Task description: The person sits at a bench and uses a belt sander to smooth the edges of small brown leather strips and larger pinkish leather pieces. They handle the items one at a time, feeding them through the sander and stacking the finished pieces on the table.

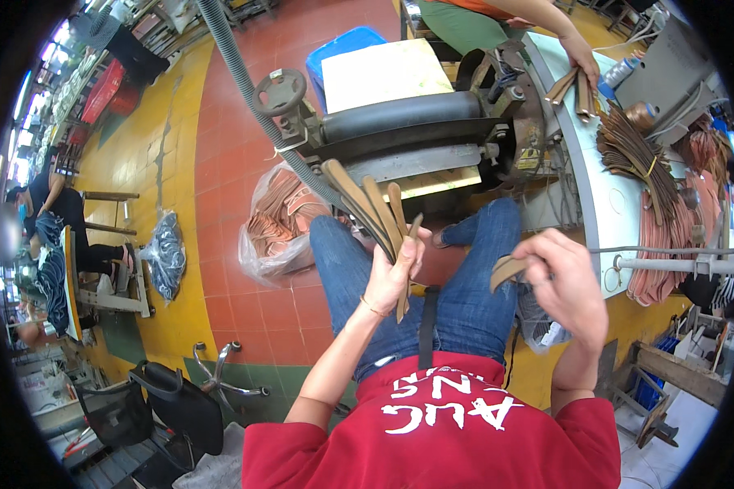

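Observation:
My left hand [393,281] is closed round a fanned bunch of brown leather-like strips [367,200], above my lap. Their rounded ends point up toward the machine, and a short end sticks out below my fist. Off to the right, my right hand [564,277] is raised over my right thigh. Its thumb and fingers pinch a short curved brown strip [506,270], apart from the bunch. Part of that strip is hidden by the fingers.
Before my knees stands a machine with a black roller [404,114] and a handwheel [280,92]. Left of it lies a plastic bag of pinkish strips [285,216]. A white table [575,159] on the right bears a tied brown bundle [634,155]; a co-worker's hand [580,57] holds strips there.

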